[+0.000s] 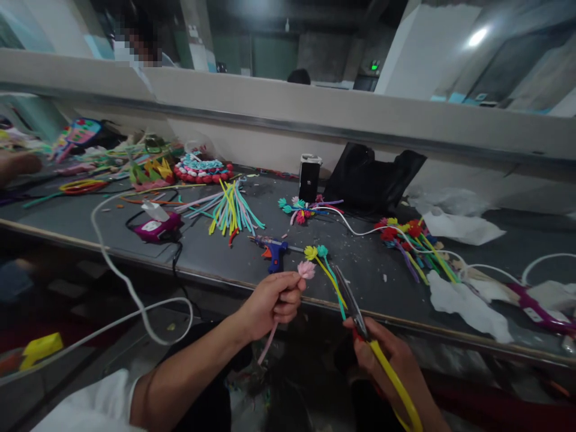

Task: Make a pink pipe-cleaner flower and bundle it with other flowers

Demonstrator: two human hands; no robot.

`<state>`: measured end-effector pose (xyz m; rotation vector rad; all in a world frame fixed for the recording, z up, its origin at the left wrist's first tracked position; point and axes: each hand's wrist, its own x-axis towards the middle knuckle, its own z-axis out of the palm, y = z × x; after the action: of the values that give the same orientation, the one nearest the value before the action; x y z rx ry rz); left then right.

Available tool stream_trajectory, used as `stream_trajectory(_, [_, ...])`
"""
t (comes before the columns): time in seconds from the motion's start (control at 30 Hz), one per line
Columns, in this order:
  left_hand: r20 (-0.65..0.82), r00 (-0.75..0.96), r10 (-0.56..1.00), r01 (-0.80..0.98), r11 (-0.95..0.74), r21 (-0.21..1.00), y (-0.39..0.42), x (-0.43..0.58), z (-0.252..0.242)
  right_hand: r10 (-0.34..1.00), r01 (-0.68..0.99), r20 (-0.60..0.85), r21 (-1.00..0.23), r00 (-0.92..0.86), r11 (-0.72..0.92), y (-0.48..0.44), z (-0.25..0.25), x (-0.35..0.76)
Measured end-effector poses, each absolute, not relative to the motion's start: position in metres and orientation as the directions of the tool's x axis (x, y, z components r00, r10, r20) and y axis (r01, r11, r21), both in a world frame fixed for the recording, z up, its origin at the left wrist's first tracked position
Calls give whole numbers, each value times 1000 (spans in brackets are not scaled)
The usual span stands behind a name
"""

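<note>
Pinched in my left hand [275,305] is a pink pipe-cleaner flower [306,270], its stem hanging below the fist. My right hand [392,361] is wrapped round scissors [355,312] with yellow and red handles, the blades pointing up and away from me. Between the hands, a yellow flower [311,252] and a teal flower [323,251] lie on the table, their stems running toward the scissors. Just behind my left hand lies a blue glue gun [274,251] with an orange trigger.
Loose pipe cleaners [234,210] fan out on the dark table [216,258]. Flower bundles [302,210] lie behind and at right [409,240]. A black bag [373,177], white cables [110,249] and a purple power strip [157,227] are around. Another person's hand [18,165] shows at far left.
</note>
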<state>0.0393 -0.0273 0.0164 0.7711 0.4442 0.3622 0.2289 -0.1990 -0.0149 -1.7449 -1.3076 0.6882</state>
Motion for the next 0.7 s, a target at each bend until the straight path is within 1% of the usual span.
stream_trajectory(0.07, [-247,858,450,-155,685,712,-28,36,19,930,588,139,-803,340,-95,-194,-16,225])
stream_trajectory(0.13, [-230,869,438,-167,698,697,-29,32,22,915,640,207,-765,346,-69,-189,-21,218])
stream_trajectory(0.2, [-199,878,435,-190,699,689,-31,26,24,908,675,222,-733,356,-85,-185,-27,211])
stream_trajectory(0.27, [-170,887,430,-203,693,692,-33,18,26,896,714,193,-679,400,-172,-181,-31,209])
stream_trajectory(0.4, [-137,903,407,-189,664,724,-35,1,34,842,760,88,-489,533,-429,-171,-32,233])
stream_trajectory(0.5, [-109,895,432,-212,629,748,-35,-9,43,834,780,24,-370,552,-505,-164,-31,264])
stream_trajectory(0.57, [-97,889,448,-227,615,755,-37,-13,47,812,783,-15,-255,583,-567,-159,-30,281])
stream_trajectory(0.7, [-135,866,482,-218,606,765,-43,-22,44,775,755,-43,-195,631,-626,-150,-25,301])
